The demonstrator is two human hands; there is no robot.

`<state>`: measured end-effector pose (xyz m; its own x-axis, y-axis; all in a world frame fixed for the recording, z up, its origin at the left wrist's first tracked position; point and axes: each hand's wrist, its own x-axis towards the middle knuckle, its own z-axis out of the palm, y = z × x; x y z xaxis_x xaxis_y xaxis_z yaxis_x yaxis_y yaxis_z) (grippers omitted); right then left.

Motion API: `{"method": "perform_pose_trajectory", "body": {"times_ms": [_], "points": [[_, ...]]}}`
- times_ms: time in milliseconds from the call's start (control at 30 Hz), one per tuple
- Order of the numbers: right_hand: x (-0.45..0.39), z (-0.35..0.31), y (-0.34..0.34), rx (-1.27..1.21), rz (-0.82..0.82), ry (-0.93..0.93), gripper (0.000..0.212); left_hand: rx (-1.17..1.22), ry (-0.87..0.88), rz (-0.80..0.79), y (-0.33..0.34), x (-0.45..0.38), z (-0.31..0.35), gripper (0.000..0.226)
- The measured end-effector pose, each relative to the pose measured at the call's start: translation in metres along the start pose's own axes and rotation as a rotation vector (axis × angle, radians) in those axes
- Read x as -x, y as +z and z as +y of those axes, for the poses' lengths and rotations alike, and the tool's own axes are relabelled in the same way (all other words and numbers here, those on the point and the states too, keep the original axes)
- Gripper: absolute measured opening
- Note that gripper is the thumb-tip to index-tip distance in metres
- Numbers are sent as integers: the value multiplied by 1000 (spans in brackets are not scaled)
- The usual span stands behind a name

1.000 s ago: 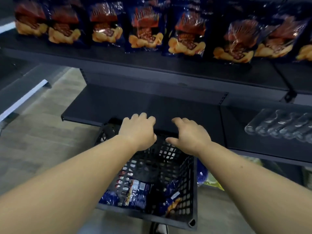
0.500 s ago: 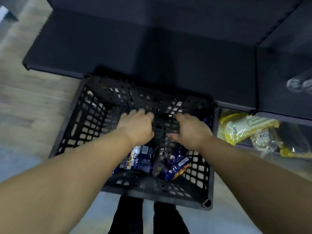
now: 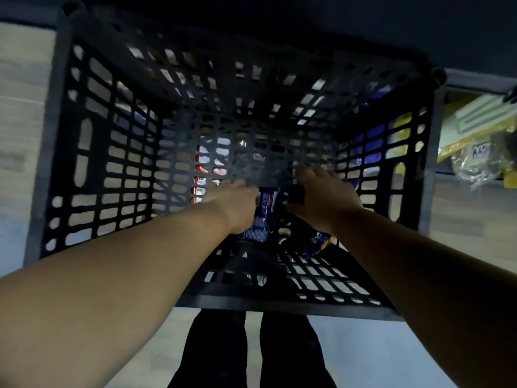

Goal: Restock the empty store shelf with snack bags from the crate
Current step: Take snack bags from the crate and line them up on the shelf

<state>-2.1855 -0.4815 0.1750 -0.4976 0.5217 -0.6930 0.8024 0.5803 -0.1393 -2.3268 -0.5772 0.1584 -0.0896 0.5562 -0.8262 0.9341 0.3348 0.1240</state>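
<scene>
You look straight down into a black lattice crate (image 3: 84,175) on a pale wood-look floor (image 3: 19,113). Your left hand (image 3: 235,208) reaches to the crate bottom, its thumb side touching a dark blue snack bag (image 3: 261,219) lying there; motion blur hides whether the fingers grip it. Just right of that bag, your right hand (image 3: 321,197) hovers palm down, fingers loosely extended; you cannot tell if it holds anything. A second blue bag (image 3: 316,243) lies under your right wrist. Far right, outside the crate, yellow packets (image 3: 470,130) lie under a dark shelf edge (image 3: 475,79). Near, your dark trouser legs (image 3: 246,354) stand below the crate.
</scene>
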Motion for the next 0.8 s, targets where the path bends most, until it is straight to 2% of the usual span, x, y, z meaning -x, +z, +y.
{"method": "perform_pose_trajectory", "body": {"times_ms": [100, 200, 333, 433, 600, 700, 800], "points": [[-9, 6, 8, 41, -26, 28, 80, -14, 29, -68, 16, -18, 3, 54], [-15, 13, 19, 68, -128, 41, 87, -23, 28, -159, 30, -30, 9, 58], [-26, 17, 29, 34, -183, -19, 84, 8, 21, -148, 38, -40, 11, 70], [-34, 15, 27, 1, -61, -59, 77, -48, 30, -143, 38, -44, 9, 77], [-51, 9, 26, -146, 71, -115, 61, -160, 34, -159, 49, -52, -3, 110], [-62, 7, 29, -293, 138, -151, 47, -169, 31, -116, 54, -52, -5, 107], [-68, 9, 23, -380, 304, -144, 38, -137, 58, -61, 48, -51, -8, 93]]}}
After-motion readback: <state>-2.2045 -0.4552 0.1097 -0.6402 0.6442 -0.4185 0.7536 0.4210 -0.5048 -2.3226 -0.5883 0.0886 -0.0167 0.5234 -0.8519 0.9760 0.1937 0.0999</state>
